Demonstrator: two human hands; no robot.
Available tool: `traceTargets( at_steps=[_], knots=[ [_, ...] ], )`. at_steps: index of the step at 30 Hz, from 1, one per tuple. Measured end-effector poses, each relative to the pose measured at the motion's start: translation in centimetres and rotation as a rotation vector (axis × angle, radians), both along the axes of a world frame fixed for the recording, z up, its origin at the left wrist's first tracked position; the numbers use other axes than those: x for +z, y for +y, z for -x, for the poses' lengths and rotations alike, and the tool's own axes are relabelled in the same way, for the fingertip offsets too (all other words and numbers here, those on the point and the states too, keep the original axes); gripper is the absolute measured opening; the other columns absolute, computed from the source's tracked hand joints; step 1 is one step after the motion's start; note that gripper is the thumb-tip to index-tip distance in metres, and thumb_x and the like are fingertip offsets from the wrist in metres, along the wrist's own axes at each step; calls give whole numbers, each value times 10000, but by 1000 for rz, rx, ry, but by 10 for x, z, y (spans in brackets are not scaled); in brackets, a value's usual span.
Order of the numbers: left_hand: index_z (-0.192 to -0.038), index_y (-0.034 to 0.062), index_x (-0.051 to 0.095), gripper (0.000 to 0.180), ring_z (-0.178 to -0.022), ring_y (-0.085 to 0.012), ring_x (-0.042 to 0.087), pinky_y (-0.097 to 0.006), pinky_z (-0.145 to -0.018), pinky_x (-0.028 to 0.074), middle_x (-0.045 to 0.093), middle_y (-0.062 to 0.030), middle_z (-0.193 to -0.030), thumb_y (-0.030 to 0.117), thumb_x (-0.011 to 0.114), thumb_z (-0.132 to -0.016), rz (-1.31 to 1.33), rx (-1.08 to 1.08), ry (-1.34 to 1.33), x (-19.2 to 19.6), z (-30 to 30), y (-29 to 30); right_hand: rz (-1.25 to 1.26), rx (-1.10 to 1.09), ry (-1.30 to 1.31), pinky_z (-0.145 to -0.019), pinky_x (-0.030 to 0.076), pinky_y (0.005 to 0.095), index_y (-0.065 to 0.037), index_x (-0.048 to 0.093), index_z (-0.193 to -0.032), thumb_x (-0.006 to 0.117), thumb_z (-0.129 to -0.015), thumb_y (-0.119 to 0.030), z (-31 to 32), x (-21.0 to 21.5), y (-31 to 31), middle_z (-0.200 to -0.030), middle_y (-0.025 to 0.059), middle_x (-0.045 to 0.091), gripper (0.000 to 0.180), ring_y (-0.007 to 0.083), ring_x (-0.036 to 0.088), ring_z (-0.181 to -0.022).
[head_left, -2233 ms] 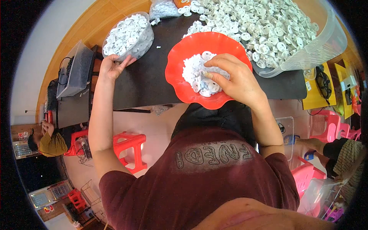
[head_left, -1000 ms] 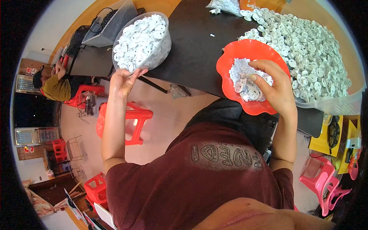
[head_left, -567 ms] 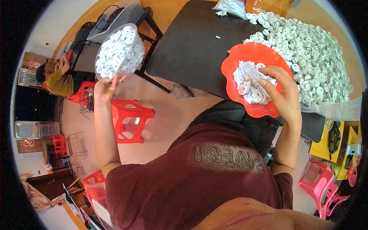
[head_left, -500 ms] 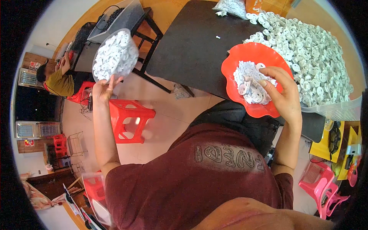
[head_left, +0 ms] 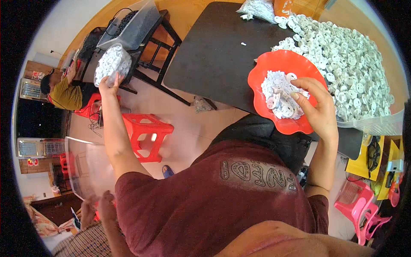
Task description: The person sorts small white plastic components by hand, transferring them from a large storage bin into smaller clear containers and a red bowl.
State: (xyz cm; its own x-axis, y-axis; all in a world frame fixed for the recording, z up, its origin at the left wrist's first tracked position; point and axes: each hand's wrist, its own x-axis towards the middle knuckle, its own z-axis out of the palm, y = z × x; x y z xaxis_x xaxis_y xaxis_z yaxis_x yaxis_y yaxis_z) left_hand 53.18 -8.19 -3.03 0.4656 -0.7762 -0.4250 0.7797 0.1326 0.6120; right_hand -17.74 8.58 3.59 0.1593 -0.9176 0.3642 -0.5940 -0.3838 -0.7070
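Note:
My left hand (head_left: 110, 84) is stretched out to the far left, closed on the lower edge of a clear plastic tub (head_left: 112, 64) heaped with small white pieces. My right hand (head_left: 319, 109) reaches over the right rim of a wavy-edged red bowl (head_left: 261, 83). Its thumb and index finger are apart, curved over the bowl's contents; the other fingers are partly hidden. Inside the bowl lie tiny white bits and several round white discs with holes (head_left: 287, 109). Beside the bowl, a large heap of similar white discs (head_left: 355, 73) fills a clear bin.
The dark table (head_left: 205, 55) holds a bag of white pieces (head_left: 259, 9). At left, a black stand carries a clear bin (head_left: 143, 25); a red stool (head_left: 147, 135) stands below. Another person's hands (head_left: 100, 207) are by a clear container (head_left: 90, 167). Someone else sits far left (head_left: 68, 92).
My left hand has carried the tub farther left and slightly down, away from me. Another person's hands and a clear container have come in at lower left. My right hand stays at the bowl.

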Motion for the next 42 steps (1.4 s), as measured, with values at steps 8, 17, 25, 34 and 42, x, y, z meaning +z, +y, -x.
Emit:
traceTargets(
  at_steps=[8,17,25,34,42],
  knots=[
    [-1336,-42,453,490,-1199,-297,531,-347,-1029,380,549,-197,-1297,243,531,-945,261,-184,-1994,-19,271,-42,25,4,-30,-868,478,348,-26,671,-1029,714,-807,-77,6,-3,6,-1017,139,654,232,282,628,-982],
    [-1513,110,207,732,-1468,-290,105,-557,-1150,109,122,-88,-1594,585,301,-963,34,-665,-2389,-53,416,-138,80,8,-45,-822,494,346,-36,660,-1029,708,-816,-108,18,-1,19,-994,130,651,229,291,631,-948],
    [-1453,72,344,636,-1435,-302,228,-544,-1137,185,234,-131,-1558,491,373,-976,40,-742,-2418,-64,430,-123,41,39,-90,-860,477,345,-22,665,-1026,711,-805,-87,27,-7,21,-1012,121,650,235,268,621,-975],
    [-1205,27,614,361,-1195,-288,558,-345,-1010,420,608,-161,-1252,271,521,-955,748,-752,-1618,-12,529,-24,18,2,-83,-861,482,348,-17,656,-1037,696,-809,-80,39,-21,19,-1031,130,648,240,285,627,-993],
    [-1411,64,402,684,-1391,-457,206,-522,-1120,235,168,-259,-1529,437,576,-865,14,-511,-1953,-47,573,-154,36,20,-78,-855,487,359,-28,658,-1044,689,-813,-82,43,-25,18,-1025,134,648,239,292,629,-979]
  ],
)
